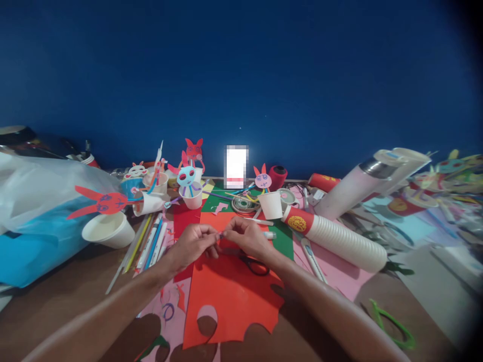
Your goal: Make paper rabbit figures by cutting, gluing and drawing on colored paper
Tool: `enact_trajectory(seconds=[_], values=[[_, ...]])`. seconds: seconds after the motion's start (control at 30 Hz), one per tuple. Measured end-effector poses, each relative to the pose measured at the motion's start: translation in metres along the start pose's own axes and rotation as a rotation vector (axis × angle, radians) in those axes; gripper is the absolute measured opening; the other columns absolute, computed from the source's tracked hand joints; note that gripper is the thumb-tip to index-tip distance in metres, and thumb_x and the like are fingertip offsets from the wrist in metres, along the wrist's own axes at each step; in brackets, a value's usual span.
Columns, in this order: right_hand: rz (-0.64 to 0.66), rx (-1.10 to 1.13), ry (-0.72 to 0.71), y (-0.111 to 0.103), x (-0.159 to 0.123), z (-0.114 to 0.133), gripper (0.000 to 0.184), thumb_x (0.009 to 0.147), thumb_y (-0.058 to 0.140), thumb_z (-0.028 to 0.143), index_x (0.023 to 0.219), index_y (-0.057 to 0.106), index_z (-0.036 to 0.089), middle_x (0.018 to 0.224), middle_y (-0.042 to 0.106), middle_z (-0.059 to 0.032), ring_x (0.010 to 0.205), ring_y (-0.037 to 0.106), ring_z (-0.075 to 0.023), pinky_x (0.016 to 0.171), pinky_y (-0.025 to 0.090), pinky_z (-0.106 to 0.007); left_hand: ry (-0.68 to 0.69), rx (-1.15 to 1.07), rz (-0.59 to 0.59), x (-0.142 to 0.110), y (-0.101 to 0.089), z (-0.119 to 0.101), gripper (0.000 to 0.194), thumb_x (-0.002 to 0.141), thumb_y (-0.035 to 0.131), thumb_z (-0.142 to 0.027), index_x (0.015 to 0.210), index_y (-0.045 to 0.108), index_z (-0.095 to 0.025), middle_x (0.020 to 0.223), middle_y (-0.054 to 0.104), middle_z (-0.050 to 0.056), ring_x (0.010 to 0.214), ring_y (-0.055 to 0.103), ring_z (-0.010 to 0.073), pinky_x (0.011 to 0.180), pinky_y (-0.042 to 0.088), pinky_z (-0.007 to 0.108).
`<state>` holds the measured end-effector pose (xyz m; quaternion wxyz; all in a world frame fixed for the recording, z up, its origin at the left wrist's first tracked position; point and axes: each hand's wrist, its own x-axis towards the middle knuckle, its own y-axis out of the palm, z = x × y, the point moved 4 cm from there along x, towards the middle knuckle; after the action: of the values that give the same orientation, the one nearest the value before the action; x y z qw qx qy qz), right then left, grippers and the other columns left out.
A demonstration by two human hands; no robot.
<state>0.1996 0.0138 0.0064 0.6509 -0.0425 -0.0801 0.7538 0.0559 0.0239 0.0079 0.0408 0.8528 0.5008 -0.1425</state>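
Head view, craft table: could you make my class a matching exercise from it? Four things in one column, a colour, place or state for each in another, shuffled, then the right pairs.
Things
1. Orange sheet
2. Cup stack
3. Small piece
4. Leftmost paper face

Descriptions
A. At the fingertips of the left hand and right hand
B. Red
C. Rounded cuts along its edge
D. Lying on its side

Pairs: 1-C, 2-D, 3-A, 4-B

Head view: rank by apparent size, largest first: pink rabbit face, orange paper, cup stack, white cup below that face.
1. Orange paper, even partly covered
2. Cup stack
3. White cup
4. Pink rabbit face
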Motion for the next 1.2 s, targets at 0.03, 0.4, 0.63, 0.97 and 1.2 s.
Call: enact_trajectory(seconds=[0.03,0.4,0.63,0.97,1.2], values=[[0.008,0.079,0.02,0.0,0.001,-0.002,0.011,0.072,0.058,0.025,0.066,0.056,0.016,0.061,0.053,0.0032,0.055,0.045,-0.0089,0.053,0.034,-0.021,-0.007,-0.029,-0.007,0.0,-0.001,0.001,0.015,0.073,0.056,-0.026,0.066,0.058,-0.013,0.052,0.065,0.003,0.043,0.057,0.0105,0.044,0.041,0.019],[0.001,0.347,0.125,-0.001,0.007,-0.011,0.028,0.075,0.055,0.043,0.066,0.057,0.017,0.06,0.052,0.0017,0.052,0.041,-0.009,0.051,0.029,-0.022,0.042,-0.104,-0.16,0.004,-0.015,0.003,0.019,0.074,0.055,-0.031,0.065,0.053,-0.015,0.053,0.063,0.0,0.042,0.054,0.0084,0.041,0.037,0.017],[0.028,0.375,0.144,0.004,-0.002,0.001,0.025,0.073,0.061,0.039,0.062,0.055,0.017,0.057,0.049,0.0009,0.052,0.037,-0.0106,0.052,0.026,-0.026,0.042,-0.019,-0.201,0.002,-0.01,0.002,0.02,0.076,0.051,-0.031,0.064,0.053,-0.016,0.048,0.059,-0.002,0.039,0.048,0.0083,0.036,0.029,0.017],[0.022,0.324,0.151,0.011,0.0,-0.008,0.02,0.068,0.063,0.034,0.065,0.054,0.016,0.057,0.049,0.0041,0.05,0.039,-0.0078,0.049,0.029,-0.022,0.092,0.049,-0.17,-0.004,-0.001,-0.003,0.018,0.077,0.05,-0.026,0.064,0.056,-0.015,0.052,0.061,-0.001,0.045,0.051,0.008,0.047,0.035,0.019],[-0.021,0.259,0.111,0.01,-0.002,-0.008,0.015,0.07,0.058,0.029,0.064,0.052,0.016,0.057,0.047,0.0043,0.052,0.04,-0.0082,0.05,0.032,-0.021,0.073,0.057,-0.137,-0.005,0.002,-0.003,0.019,0.076,0.051,-0.028,0.065,0.058,-0.015,0.051,0.06,-0.001,0.045,0.051,0.0086,0.046,0.036,0.019]])
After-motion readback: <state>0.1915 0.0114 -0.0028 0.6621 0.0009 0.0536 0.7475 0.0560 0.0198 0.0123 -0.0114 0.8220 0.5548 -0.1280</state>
